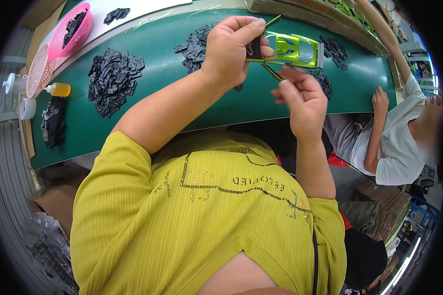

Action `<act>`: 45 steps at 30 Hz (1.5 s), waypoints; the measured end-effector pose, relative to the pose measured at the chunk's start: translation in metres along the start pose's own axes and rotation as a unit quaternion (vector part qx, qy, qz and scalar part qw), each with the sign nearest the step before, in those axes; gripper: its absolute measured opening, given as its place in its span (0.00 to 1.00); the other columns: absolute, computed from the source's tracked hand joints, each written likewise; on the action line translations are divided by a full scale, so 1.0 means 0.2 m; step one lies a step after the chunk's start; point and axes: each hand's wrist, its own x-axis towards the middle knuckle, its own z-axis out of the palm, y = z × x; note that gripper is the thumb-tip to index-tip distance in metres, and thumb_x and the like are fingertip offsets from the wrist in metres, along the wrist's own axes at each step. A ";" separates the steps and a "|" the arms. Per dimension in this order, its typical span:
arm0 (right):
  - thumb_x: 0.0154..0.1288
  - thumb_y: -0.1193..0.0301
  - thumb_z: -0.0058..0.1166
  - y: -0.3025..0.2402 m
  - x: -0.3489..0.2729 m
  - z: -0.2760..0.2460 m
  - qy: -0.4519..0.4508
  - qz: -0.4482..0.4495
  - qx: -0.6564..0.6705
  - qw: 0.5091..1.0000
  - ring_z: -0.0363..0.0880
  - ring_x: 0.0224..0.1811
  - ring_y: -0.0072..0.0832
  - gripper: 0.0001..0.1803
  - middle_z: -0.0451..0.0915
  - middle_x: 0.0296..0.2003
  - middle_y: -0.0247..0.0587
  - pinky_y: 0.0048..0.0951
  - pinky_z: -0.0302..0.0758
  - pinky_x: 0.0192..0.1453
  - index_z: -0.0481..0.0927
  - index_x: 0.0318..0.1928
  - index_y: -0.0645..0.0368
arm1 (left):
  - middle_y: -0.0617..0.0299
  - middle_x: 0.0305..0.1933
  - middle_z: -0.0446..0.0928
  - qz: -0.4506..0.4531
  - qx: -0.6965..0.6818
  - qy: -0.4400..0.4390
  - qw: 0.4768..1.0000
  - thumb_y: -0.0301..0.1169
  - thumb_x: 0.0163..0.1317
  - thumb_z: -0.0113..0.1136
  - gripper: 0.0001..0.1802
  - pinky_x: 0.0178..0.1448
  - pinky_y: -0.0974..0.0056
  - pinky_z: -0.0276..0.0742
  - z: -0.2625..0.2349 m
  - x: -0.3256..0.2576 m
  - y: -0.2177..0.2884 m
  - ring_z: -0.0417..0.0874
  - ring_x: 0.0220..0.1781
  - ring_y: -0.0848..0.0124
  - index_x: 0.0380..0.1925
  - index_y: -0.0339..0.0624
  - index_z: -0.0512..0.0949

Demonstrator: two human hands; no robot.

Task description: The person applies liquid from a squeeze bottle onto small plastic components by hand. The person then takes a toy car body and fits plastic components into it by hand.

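Note:
My left hand (231,49) is raised over the green table (172,44) and pinches a small black plastic piece against a lime-green plastic frame (293,49) with grey panels. My right hand (302,98) sits just below the frame, its fingers curled on a thin green strip that sticks out from the frame. Heaps of small black plastic parts (113,78) lie on the table to the left, and another heap (197,46) lies behind my left hand.
A pink bowl (71,32) with black parts, a pink mesh basket (38,71), a small yellow bottle (59,89), a tape roll (27,108) and a black cloth (54,125) line the left side. Another person in a white shirt (394,142) sits at right, hand (380,101) on the table edge.

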 end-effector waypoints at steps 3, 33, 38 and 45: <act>0.65 0.68 0.52 0.02 0.05 -0.09 -0.051 0.143 0.125 0.980 0.79 0.27 0.25 0.13 0.81 0.33 0.46 0.21 0.74 0.32 0.77 0.44 0.66 | 0.58 0.26 0.77 0.009 0.002 -0.037 0.999 0.29 0.63 0.57 0.07 0.33 0.67 0.77 0.01 -0.01 0.00 0.79 0.24 0.70 0.37 0.36 0.75; 0.48 0.83 0.64 0.02 0.07 -0.07 -0.048 -0.425 -0.319 0.846 0.77 0.23 0.30 0.08 0.78 0.25 0.43 0.24 0.73 0.26 0.79 0.30 0.64 | 0.59 0.27 0.77 -0.040 0.002 0.007 0.999 0.28 0.63 0.58 0.08 0.36 0.65 0.78 0.02 -0.04 -0.05 0.80 0.26 0.70 0.38 0.36 0.74; 0.48 0.82 0.64 0.00 0.05 -0.04 -0.030 -0.362 -0.289 0.886 0.77 0.22 0.31 0.08 0.78 0.24 0.43 0.25 0.72 0.25 0.79 0.29 0.63 | 0.56 0.29 0.77 -0.021 -0.001 -0.002 1.000 0.28 0.62 0.60 0.10 0.33 0.68 0.82 0.01 -0.04 -0.05 0.81 0.27 0.69 0.38 0.35 0.73; 0.48 0.81 0.64 0.04 0.10 -0.02 -0.026 -0.460 -0.364 0.809 0.77 0.23 0.33 0.08 0.79 0.26 0.42 0.27 0.73 0.25 0.79 0.30 0.62 | 0.58 0.27 0.76 -0.028 0.013 0.036 0.999 0.29 0.62 0.60 0.10 0.38 0.65 0.78 0.03 -0.07 -0.07 0.80 0.28 0.69 0.39 0.36 0.72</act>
